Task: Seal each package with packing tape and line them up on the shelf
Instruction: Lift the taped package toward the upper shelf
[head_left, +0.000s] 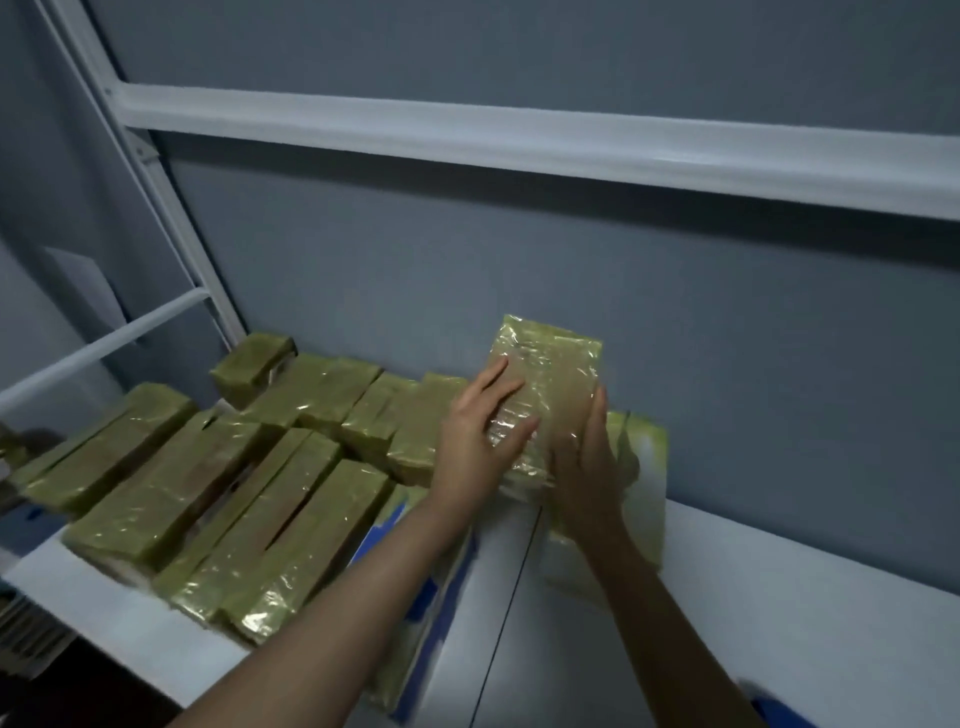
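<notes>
Both hands meet on one tape-wrapped package (553, 364), a green-brown block under glossy, crinkled film. The left hand (480, 434) lies on the package's upper face and left edge with its fingers straight and spread and the thumb pressed on the film. The right hand (587, 462) is curled round the package's right edge, thumb running up that side. So the grip is a flat press on one side and a closed hold on the other. The package stands tilted in it, its far end raised toward the grey-blue wall (519, 260) and its near end hidden behind the hands; whether that end touches anything cannot be told.

Left of the grip, wrapped packages (291, 514) of the same kind lie side by side on the white shelf (779, 597) in two rows. The far row's nearest block sits just beside the left hand. Under and right of the grip lies a flat pale green and white carton (641, 457), partly covered by the right wrist. Below the left forearm, nearer than the grip, a carton with blue markings (421, 597) lies on the shelf. Above the grip a white shelf beam (519, 143) crosses the wall.
</notes>
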